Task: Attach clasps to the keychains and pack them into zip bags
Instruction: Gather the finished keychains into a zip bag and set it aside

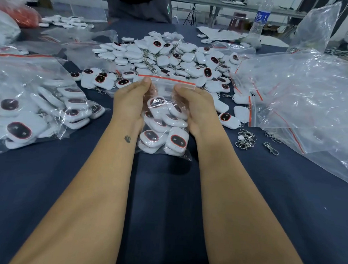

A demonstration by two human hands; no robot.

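Note:
A clear zip bag [166,87] with a red seal strip stands upright at the middle of the dark blue table [66,176], filled with several white keychains [165,127] that have dark oval faces. My left hand [130,103] grips the bag's left side, thumb up near the seal. On the other side my right hand [194,106] grips it, thumb just under the red strip. Behind the bag lies a big heap of loose white keychains [163,56]. Loose metal clasps [247,138] lie to the right of my right forearm.
A filled bag of keychains [39,108] lies at the left. Empty zip bags [302,98] are piled at the right. A water bottle [259,21] stands at the back right. A person in dark clothes [139,5] stands across the table.

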